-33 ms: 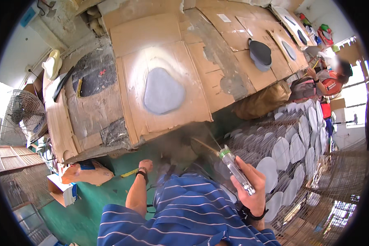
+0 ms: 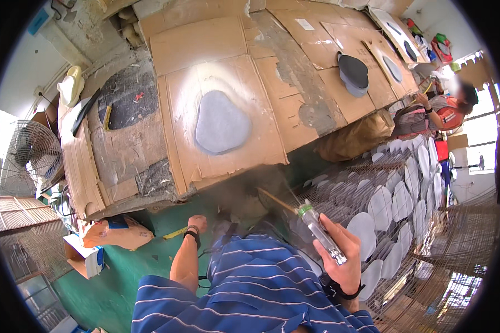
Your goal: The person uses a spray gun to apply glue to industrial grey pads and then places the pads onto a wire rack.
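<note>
My right hand (image 2: 341, 250) is closed around a silvery, partly clear tool with a green collar (image 2: 321, 230), which looks like a spray gun. From its front end a thin brown rod or hose (image 2: 275, 198) reaches toward the table's edge. Low on the left, my left hand (image 2: 198, 223) is curled closed in front of my body. What it holds, if anything, is hidden. Close by it is a yellow strip (image 2: 175, 233); whether they touch, I cannot tell. A grey rounded pad (image 2: 222, 125) lies flat on cardboard (image 2: 183, 166), with pale powdery residue around its upper edge.
A dark grey pad (image 2: 353, 75) lies farther right on the table. At the right, wire racks hold several pale oval pads (image 2: 380, 202). A person in orange (image 2: 450, 114) is at the far right. Left are a caged fan (image 2: 30, 150) and an open box (image 2: 84, 258).
</note>
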